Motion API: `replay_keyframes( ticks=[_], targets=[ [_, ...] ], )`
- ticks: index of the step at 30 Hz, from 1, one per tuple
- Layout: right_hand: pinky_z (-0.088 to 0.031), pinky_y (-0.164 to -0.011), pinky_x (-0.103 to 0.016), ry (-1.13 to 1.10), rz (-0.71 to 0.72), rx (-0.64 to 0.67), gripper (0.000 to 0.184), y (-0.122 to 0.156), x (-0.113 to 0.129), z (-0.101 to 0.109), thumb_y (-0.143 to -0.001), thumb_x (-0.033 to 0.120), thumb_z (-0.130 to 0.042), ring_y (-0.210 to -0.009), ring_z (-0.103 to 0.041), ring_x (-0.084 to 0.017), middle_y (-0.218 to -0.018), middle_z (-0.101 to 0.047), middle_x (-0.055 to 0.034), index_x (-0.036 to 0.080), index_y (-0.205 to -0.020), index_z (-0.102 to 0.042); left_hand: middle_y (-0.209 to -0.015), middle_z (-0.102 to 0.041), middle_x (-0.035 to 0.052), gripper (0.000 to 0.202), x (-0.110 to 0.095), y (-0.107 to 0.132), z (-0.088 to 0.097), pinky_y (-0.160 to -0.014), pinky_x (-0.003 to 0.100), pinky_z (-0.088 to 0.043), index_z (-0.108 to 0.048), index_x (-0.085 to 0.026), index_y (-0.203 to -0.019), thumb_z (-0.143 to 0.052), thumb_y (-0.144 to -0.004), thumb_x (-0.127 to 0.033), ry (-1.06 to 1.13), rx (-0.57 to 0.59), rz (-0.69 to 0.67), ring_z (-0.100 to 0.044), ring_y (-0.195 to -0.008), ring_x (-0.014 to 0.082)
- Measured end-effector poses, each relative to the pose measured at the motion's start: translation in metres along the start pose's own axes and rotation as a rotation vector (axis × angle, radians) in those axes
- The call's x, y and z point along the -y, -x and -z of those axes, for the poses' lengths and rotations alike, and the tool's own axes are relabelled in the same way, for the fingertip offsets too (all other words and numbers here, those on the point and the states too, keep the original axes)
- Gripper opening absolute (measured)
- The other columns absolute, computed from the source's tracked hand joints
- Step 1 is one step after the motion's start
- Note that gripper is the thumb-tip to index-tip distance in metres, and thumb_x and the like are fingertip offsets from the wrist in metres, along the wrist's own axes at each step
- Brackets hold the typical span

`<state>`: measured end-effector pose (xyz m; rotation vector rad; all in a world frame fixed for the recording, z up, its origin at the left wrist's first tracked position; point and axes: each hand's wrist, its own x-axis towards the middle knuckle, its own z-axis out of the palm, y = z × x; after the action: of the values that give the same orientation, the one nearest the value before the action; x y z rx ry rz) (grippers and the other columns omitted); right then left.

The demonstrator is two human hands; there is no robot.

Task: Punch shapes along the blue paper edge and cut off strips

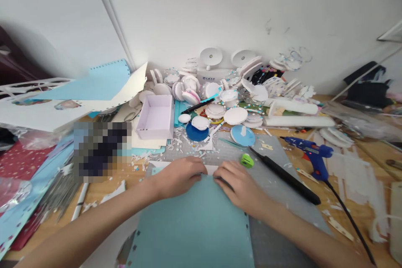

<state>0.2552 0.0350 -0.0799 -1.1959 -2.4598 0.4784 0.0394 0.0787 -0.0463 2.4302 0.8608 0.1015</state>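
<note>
A large teal sheet (pixel 194 226) with small dark notches down its side edges lies in front of me. Its far edge is gripped by my left hand (pixel 184 176), whose fingers curl over it. A short gap to the right, my right hand (pixel 237 184) pinches the same edge with bent fingers. White paper (pixel 158 166) shows just beyond the sheet's far edge. Beneath everything is a grey cutting mat (pixel 279 234). Close to my right hand are a small green tape dispenser (pixel 247 160) and a long black-handled tool (pixel 289 178).
A blue glue gun (pixel 314 155) with a trailing cord stands at right. An open pale box (pixel 155 117), a light blue disc (pixel 243 135) and heaped white discs (pixel 216 111) fill the back. Blue and cream sheets (pixel 94 83) and thin grey wires (pixel 63 192) are at left; paper scraps lie scattered.
</note>
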Motion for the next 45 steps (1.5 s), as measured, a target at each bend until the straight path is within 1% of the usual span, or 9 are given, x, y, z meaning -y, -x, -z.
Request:
replay_keyframes(
  ticks=[2,4,7,8,10,13,21,30,45],
  targets=[
    [-0.043,-0.076,-0.036,-0.032,0.000,-0.029,0.012,0.003,-0.005,-0.009,-0.094,0.017,-0.046,-0.084,-0.052,-0.020,-0.088,-0.058,-0.0052,0.019,-0.090,-0.057,-0.097,-0.065,0.0038,0.023,0.007,0.014,0.002,-0.079,0.026,-0.046,-0.064,-0.020,-0.100,-0.049,-0.087,-0.008,-0.014,-0.055,0.023,-0.060,-0.094,0.0189],
    [-0.043,-0.077,-0.036,-0.062,0.016,-0.076,0.012,0.005,-0.009,-0.014,-0.095,0.016,-0.045,-0.085,-0.052,-0.020,-0.089,-0.058,-0.0051,0.019,-0.092,-0.056,-0.101,-0.063,0.0040,0.023,0.021,0.034,0.008,-0.082,0.028,-0.046,-0.063,-0.022,-0.103,-0.047,-0.089,-0.013,-0.029,-0.190,0.084,-0.059,-0.097,0.0192],
    [-0.044,-0.077,-0.036,-0.094,0.032,-0.136,0.012,0.008,-0.013,-0.018,-0.094,0.015,-0.045,-0.086,-0.053,-0.020,-0.091,-0.058,-0.0055,0.020,-0.095,-0.056,-0.108,-0.061,0.0066,0.022,0.054,0.072,0.023,-0.088,0.031,-0.045,-0.059,-0.021,-0.108,-0.045,-0.091,-0.025,-0.139,-0.558,0.352,-0.058,-0.101,0.0216],
    [-0.044,-0.077,-0.036,-0.102,0.031,-0.144,0.012,0.008,-0.014,-0.019,-0.094,0.015,-0.045,-0.086,-0.054,-0.020,-0.091,-0.059,-0.0057,0.021,-0.095,-0.056,-0.109,-0.060,0.0081,0.024,0.066,0.084,0.029,-0.092,0.034,-0.043,-0.058,-0.020,-0.110,-0.045,-0.091,-0.029,-0.237,-0.625,0.485,-0.056,-0.104,0.0234],
    [-0.045,-0.077,-0.036,-0.117,0.028,-0.146,0.013,0.009,-0.014,-0.021,-0.094,0.016,-0.044,-0.086,-0.055,-0.020,-0.091,-0.059,-0.0060,0.022,-0.096,-0.055,-0.114,-0.057,0.0111,0.034,0.087,0.106,0.039,-0.099,0.040,-0.037,-0.053,-0.018,-0.117,-0.047,-0.089,-0.037,-0.463,-0.636,0.805,-0.050,-0.113,0.0293],
    [-0.045,-0.076,-0.036,-0.129,0.027,-0.145,0.013,0.008,-0.014,-0.023,-0.095,0.016,-0.043,-0.085,-0.055,-0.020,-0.091,-0.058,-0.0062,0.022,-0.096,-0.055,-0.113,-0.054,0.0195,0.054,0.109,0.125,0.044,-0.096,0.052,-0.035,-0.050,-0.009,-0.118,-0.053,-0.082,-0.049,-0.508,-0.618,0.985,-0.046,-0.114,0.0408],
    [-0.045,-0.075,-0.036,-0.122,0.014,-0.133,0.012,0.008,-0.014,-0.023,-0.094,0.016,-0.044,-0.085,-0.054,-0.020,-0.091,-0.058,-0.0055,0.022,-0.097,-0.054,-0.112,-0.055,0.0186,0.067,0.118,0.127,0.042,-0.095,0.044,-0.039,-0.040,-0.004,-0.126,-0.054,-0.080,-0.052,-0.386,-0.647,1.064,-0.047,-0.114,0.0368],
    [-0.046,-0.077,-0.037,-0.119,0.008,-0.143,0.013,0.007,-0.014,-0.023,-0.094,0.016,-0.044,-0.086,-0.055,-0.020,-0.091,-0.059,-0.0057,0.023,-0.098,-0.055,-0.116,-0.051,0.0205,0.072,0.118,0.122,0.041,-0.095,0.047,-0.040,-0.037,-0.003,-0.125,-0.060,-0.075,-0.050,-0.328,-0.726,1.130,-0.048,-0.116,0.0387],
    [-0.046,-0.075,-0.035,-0.113,0.011,-0.143,0.013,0.006,-0.014,-0.022,-0.093,0.017,-0.045,-0.084,-0.056,-0.020,-0.089,-0.059,-0.0050,0.022,-0.096,-0.056,-0.120,-0.051,0.0203,0.069,0.135,0.127,0.031,-0.098,0.049,-0.037,-0.038,-0.009,-0.126,-0.058,-0.075,-0.051,-0.347,-0.794,1.052,-0.047,-0.117,0.0386]
  ],
)
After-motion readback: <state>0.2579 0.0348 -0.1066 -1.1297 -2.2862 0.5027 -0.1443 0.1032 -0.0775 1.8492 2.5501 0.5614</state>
